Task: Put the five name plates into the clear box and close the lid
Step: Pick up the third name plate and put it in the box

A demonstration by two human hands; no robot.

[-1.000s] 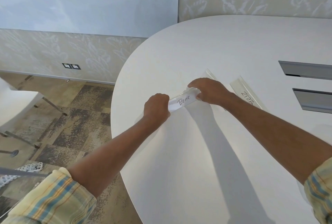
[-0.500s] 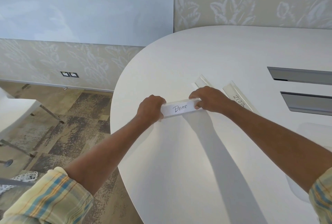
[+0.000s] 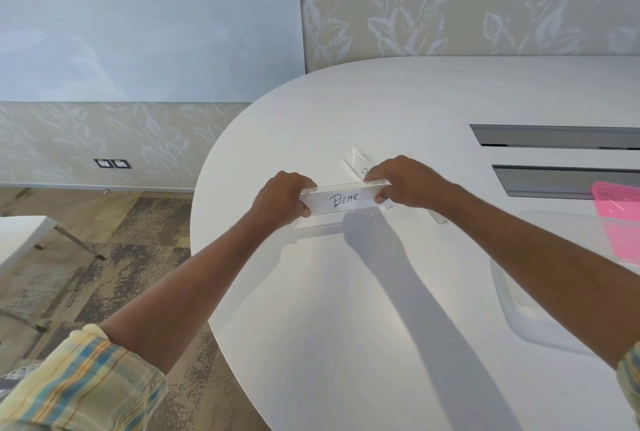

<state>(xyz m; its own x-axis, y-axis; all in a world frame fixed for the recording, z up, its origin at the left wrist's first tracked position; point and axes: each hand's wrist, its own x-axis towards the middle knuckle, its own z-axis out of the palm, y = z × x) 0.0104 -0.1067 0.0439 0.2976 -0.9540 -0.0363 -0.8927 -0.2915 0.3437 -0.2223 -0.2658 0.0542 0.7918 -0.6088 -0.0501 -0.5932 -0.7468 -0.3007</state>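
Observation:
I hold a clear name plate reading "BEAR" [image 3: 343, 199] level above the white table [image 3: 346, 326]. My left hand [image 3: 282, 200] grips its left end and my right hand [image 3: 405, 183] grips its right end. Behind my right hand another clear name plate [image 3: 358, 161] lies flat on the table, partly hidden. The end of a further plate [image 3: 439, 217] pokes out under my right forearm. The clear box [image 3: 519, 309] sits at the right, half covered by my right arm, with its pink lid [image 3: 620, 223] at the frame's right edge.
Two grey cable slots [image 3: 554, 136] [image 3: 554, 179] are set into the table at the right. The table's curved edge runs down the left, with carpeted floor and a white chair [image 3: 17, 240] beyond. A patterned wall stands behind.
Both hands lifted the BEAR plate off the table and turned it level, its label facing me. The view shifted right, bringing the clear box and pink lid into sight.

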